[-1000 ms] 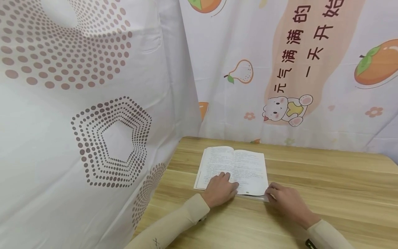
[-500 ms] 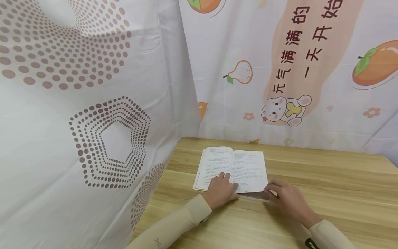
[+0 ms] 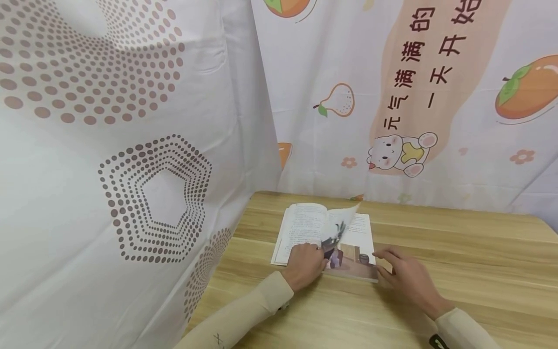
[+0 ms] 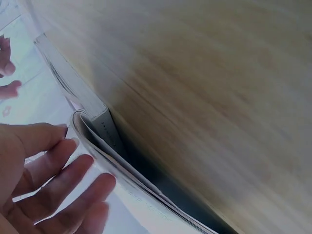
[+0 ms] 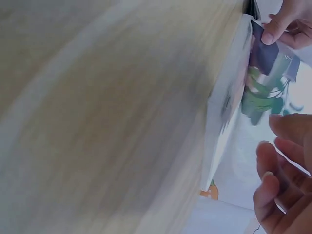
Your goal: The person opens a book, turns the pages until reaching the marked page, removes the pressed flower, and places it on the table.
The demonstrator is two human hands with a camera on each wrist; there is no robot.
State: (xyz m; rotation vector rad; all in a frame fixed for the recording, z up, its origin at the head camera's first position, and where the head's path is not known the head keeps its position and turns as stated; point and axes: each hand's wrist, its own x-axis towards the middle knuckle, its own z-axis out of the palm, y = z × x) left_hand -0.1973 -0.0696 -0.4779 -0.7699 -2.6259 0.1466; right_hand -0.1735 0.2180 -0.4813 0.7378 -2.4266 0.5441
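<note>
An open book (image 3: 303, 232) lies on the wooden table in the head view. One leaf (image 3: 340, 225) stands up from its middle, showing a coloured picture on its underside. Beneath it, an illustrated right-hand page (image 3: 350, 257) is exposed. My left hand (image 3: 303, 265) rests on the lower part near the spine, fingers bent; in the left wrist view they lie over the page edges (image 4: 129, 183). In the right wrist view that hand's thumb touches the dark picture. My right hand (image 3: 407, 278) is beside the book's lower right corner, fingers loosely curved, holding nothing.
The wood-grain table (image 3: 462, 252) extends to the right and front. A white dotted curtain (image 3: 237, 145) hangs along the left side, and a fruit-patterned curtain (image 3: 305, 160) hangs behind the table's far edge.
My right hand lifted the page's lower right corner, then let it go. The leaf has swung up and leftward, uncovering the picture page. The left hand's fingers have drawn back and bent more.
</note>
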